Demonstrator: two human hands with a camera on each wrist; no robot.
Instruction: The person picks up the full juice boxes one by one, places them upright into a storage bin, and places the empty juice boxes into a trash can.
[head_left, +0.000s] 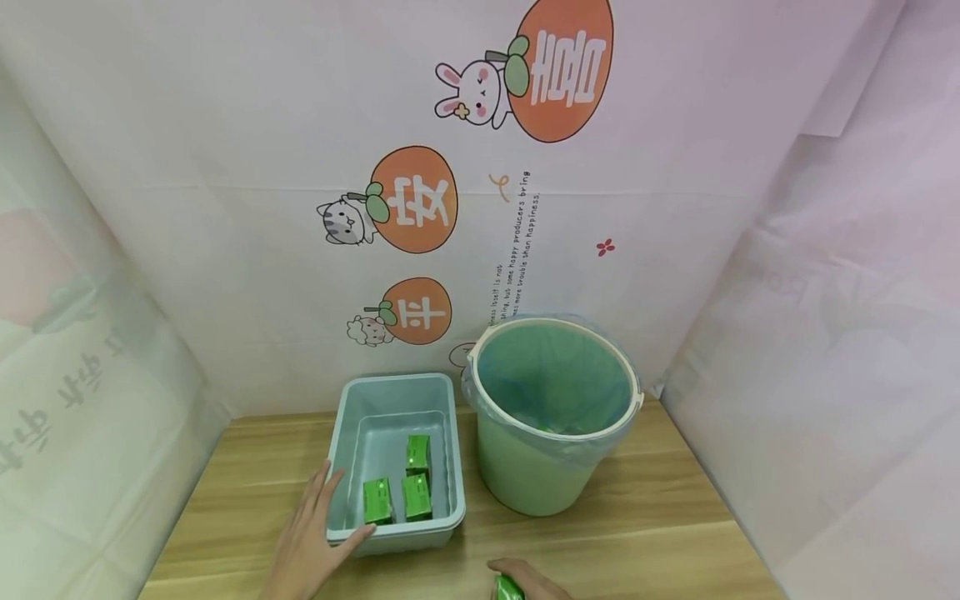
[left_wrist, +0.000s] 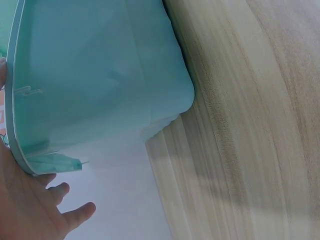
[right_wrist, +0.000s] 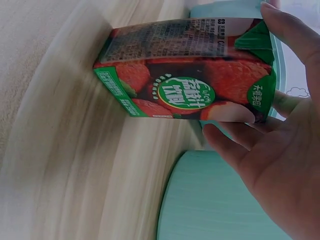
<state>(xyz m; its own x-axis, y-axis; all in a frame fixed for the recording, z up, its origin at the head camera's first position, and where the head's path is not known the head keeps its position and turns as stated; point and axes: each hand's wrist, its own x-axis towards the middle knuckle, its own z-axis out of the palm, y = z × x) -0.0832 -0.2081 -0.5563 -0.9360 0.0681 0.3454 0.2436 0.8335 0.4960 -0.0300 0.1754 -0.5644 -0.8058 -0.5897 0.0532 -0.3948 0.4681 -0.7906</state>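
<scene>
My right hand (right_wrist: 280, 150) holds a juice box (right_wrist: 185, 70) by its green top end, thumb on one side and fingers on the other. Red lychee pictures cover the carton. In the head view only part of that hand and the box's green top (head_left: 508, 588) show at the bottom edge. A pale blue-green plastic basin (head_left: 397, 385) stands on the table with three green-topped boxes (head_left: 417, 497) inside, near its front. My left hand (head_left: 307, 529) spreads across the basin's front-left corner, thumb at the near rim, forefinger at the left rim; its other fingers stick out loosely.
A light green bucket (head_left: 525, 471) with a clear bag over its rim stands right of the basin. The wooden table (head_left: 615, 550) is enclosed by white printed sheets (head_left: 262, 250) at the back and both sides.
</scene>
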